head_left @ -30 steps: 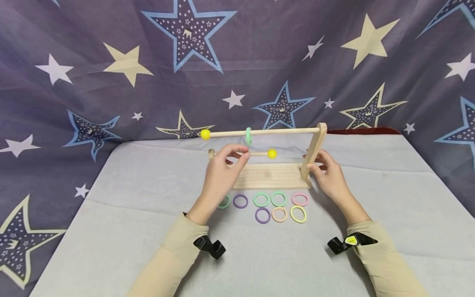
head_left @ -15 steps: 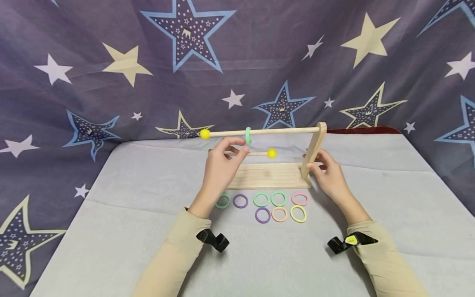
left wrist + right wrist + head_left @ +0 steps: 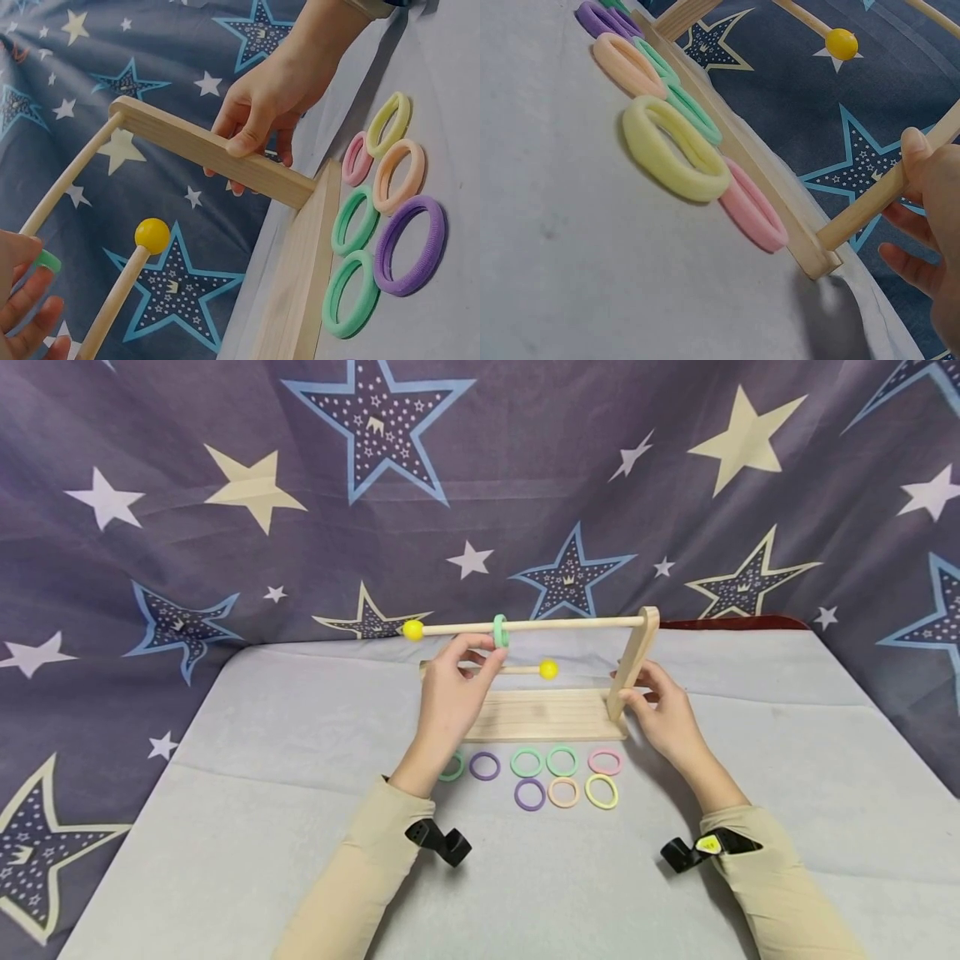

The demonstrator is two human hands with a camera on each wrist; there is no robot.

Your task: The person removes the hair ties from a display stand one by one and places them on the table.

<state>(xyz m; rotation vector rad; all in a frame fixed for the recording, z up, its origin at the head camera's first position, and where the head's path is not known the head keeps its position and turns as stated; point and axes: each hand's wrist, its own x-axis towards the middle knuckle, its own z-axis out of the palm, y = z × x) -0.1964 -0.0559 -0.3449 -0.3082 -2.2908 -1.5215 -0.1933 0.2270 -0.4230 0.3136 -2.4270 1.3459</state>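
A wooden rack (image 3: pixel 540 717) has an upright post (image 3: pixel 633 664) at its right end, bearing a long upper rod (image 3: pixel 577 624) tipped with a yellow ball. A green hair tie (image 3: pixel 500 632) hangs around that rod, and my left hand (image 3: pixel 448 697) pinches its lower edge between thumb and fingers. In the left wrist view, the hair tie (image 3: pixel 48 261) shows partly behind the fingers. My right hand (image 3: pixel 663 710) grips the post, thumb in front and fingers behind. A shorter lower rod (image 3: pixel 521 670) with a yellow ball (image 3: pixel 549 670) points right, partly hidden by my left hand.
Several hair ties lie in front of the base: green (image 3: pixel 527 763), purple (image 3: pixel 530 795), peach (image 3: pixel 563 792), yellow (image 3: pixel 602 792) and pink (image 3: pixel 604 762). A grey cloth (image 3: pixel 300 827) covers the table. Behind it hangs a star-patterned curtain (image 3: pixel 510 460).
My left hand has moved up and slightly right from below the green hair tie to take hold of it. My right hand has stayed on the post.
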